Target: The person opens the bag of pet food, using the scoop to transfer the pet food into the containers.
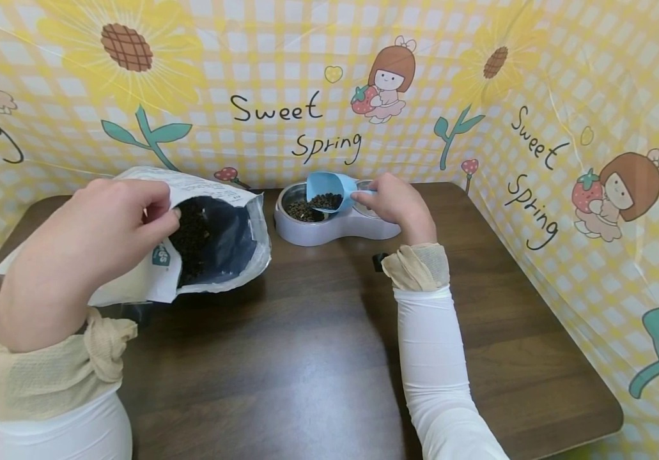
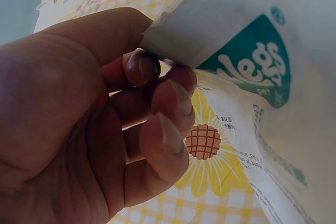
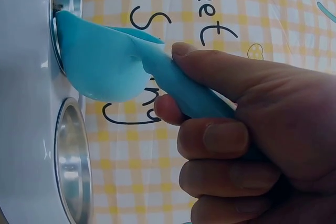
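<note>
In the head view my left hand pinches the torn upper edge of a white pet food bag. The bag leans with its mouth toward the right, and dark kibble lies inside against the foil lining. My right hand grips the handle of a blue scoop, fingers curled round it. The scoop, holding some kibble, tilts over the left bowl of a double pet bowl. Kibble also lies in that left bowl. The right metal bowl shows bare metal in the right wrist view.
A dark wooden table carries everything. A yellow checked cloth with flowers and lettering hangs behind and at both sides. A small black object sits beside the right wrist, partly hidden by it.
</note>
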